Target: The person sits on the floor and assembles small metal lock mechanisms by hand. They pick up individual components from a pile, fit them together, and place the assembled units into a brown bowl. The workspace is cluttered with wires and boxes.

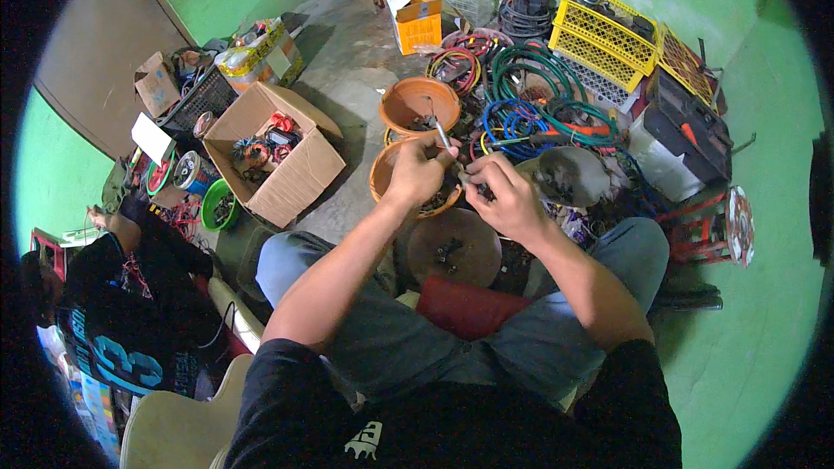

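Observation:
My left hand (418, 174) is closed around a slim silver rod-like tool (442, 134) that slants up and away from the fingers. Close beside it, my right hand (508, 197) has its fingers pinched together near the tool's lower end; whatever small thing sits between them is too small to make out. Under the hands stand two orange-brown bowls: the far bowl (401, 106) holds dark bits, and the near bowl (380, 175) is partly covered by my left hand. Closer to me, a round brown disc-shaped surface (434, 252) carries a few small dark pieces.
At left stand an open cardboard box (300, 181) of wires and a green bowl (211, 208). A person (130, 321) sits at far left. Coiled hoses (539, 78), yellow crates (604, 39), a black-lidded toolbox (686, 126) and a red metal stand (699, 230) crowd the right.

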Action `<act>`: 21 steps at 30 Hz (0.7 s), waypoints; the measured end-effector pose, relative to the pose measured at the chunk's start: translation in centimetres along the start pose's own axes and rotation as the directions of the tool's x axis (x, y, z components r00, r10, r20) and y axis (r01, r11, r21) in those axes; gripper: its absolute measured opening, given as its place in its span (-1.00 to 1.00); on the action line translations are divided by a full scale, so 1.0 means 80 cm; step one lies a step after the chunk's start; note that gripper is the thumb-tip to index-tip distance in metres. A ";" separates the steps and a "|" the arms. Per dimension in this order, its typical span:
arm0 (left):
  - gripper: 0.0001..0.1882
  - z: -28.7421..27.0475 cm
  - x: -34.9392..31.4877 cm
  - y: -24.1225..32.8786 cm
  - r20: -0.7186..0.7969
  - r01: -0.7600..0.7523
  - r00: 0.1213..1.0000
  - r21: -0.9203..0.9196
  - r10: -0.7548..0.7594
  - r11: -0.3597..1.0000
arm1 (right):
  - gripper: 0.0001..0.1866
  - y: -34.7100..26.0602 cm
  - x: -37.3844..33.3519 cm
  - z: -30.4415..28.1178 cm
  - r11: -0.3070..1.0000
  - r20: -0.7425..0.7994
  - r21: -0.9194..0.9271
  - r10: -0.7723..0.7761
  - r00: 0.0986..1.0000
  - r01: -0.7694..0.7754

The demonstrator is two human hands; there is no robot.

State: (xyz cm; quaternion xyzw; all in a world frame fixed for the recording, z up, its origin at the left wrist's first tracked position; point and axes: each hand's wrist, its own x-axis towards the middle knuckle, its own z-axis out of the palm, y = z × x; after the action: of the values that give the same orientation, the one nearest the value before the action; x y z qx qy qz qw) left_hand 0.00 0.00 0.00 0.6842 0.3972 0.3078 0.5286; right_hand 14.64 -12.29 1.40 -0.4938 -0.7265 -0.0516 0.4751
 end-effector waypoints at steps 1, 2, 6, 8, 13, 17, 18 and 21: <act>-0.82 0.000 0.005 -0.006 -0.065 0.001 0.998 -0.028 -0.003 1.000 | -0.78 -0.007 0.002 -0.005 1.000 -0.029 -0.007 -0.016 0.999 0.016; -0.82 -0.001 0.011 -0.011 -0.130 0.001 0.992 -0.056 -0.008 0.998 | -0.74 -0.012 0.005 -0.008 0.999 -0.057 -0.013 -0.032 0.998 0.031; -0.77 -0.020 0.030 -0.010 -0.113 0.122 0.980 -0.292 -0.161 0.949 | -0.79 -0.011 0.009 -0.027 0.987 -0.142 -0.099 -0.141 0.980 0.128; -0.76 -0.028 0.025 0.002 -0.115 0.119 0.979 -0.348 -0.168 0.930 | -0.79 -0.010 0.010 -0.029 0.982 -0.158 -0.153 -0.134 0.978 0.110; -0.73 -0.029 0.007 0.022 -0.078 0.072 0.992 -0.321 -0.102 0.944 | -0.81 -0.008 0.010 -0.038 0.973 -0.203 -0.183 -0.181 0.962 0.144; -0.73 -0.027 0.002 0.026 -0.037 0.056 0.997 -0.348 -0.074 0.936 | -0.80 -0.010 0.009 -0.039 0.975 -0.225 -0.155 -0.189 0.956 0.157; -0.73 -0.027 0.001 0.028 -0.036 0.056 0.997 -0.352 -0.073 0.934 | -0.80 -0.009 0.010 -0.039 0.974 -0.236 -0.152 -0.201 0.951 0.168; -0.74 -0.025 -0.002 0.032 -0.036 0.068 0.996 -0.367 -0.087 0.928 | -0.75 -0.010 0.011 -0.040 0.973 -0.220 -0.132 -0.213 0.952 0.187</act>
State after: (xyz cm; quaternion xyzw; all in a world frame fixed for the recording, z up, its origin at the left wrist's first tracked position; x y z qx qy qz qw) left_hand -1.20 0.52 2.94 0.5496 0.3735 0.3727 0.6477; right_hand 16.02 -13.86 4.13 -0.4335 -0.7083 -0.1969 0.5213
